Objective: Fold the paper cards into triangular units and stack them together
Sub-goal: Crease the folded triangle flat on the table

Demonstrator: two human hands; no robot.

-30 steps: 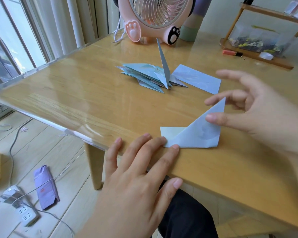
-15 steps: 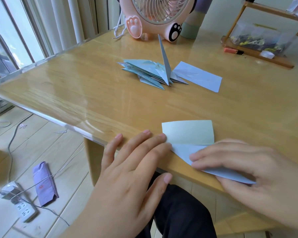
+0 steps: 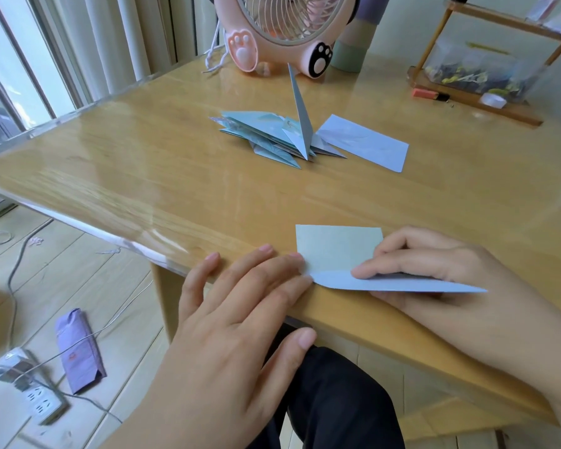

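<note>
Wooden table [image 3: 175,189], card being folded.
Paper card [image 3: 337,247] is pinned by flat left hand [image 3: 240,319]; its flap is pinched by right hand [image 3: 434,270].

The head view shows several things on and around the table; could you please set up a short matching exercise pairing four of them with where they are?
Things:
1. pink fan
2. flat blue card
3. purple packet
4. paper being folded

Places:
A. on the floor
B. at the table's near edge, under both hands
C. right of the folded pile
D. at the table's far edge

Pairs: 1-D, 2-C, 3-A, 4-B
</note>
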